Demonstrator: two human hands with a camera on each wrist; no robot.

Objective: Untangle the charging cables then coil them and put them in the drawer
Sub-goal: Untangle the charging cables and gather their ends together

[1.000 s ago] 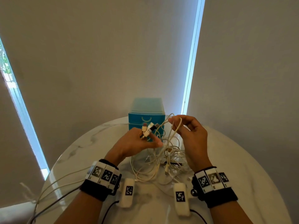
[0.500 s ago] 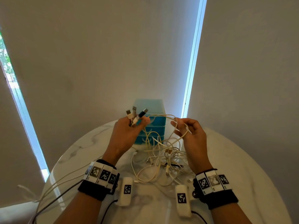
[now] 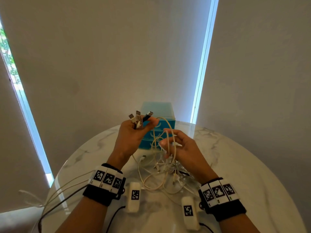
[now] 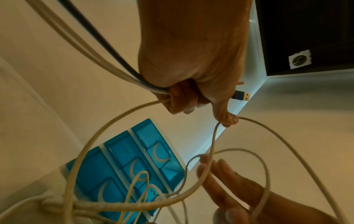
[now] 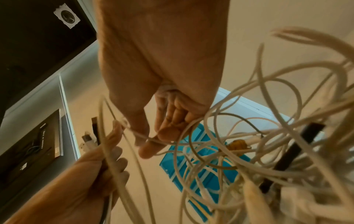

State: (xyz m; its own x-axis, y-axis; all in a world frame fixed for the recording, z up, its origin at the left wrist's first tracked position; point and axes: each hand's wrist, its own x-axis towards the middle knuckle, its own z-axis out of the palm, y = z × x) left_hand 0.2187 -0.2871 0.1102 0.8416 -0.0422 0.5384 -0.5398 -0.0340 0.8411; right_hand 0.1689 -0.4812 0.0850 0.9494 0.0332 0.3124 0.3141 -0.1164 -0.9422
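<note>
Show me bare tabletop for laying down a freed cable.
Bare marble: right of the right hand, out to the table rim, and left of the left hand. Crowded: the cable tangle before the drawer unit, and two white tagged blocks nearer.
</note>
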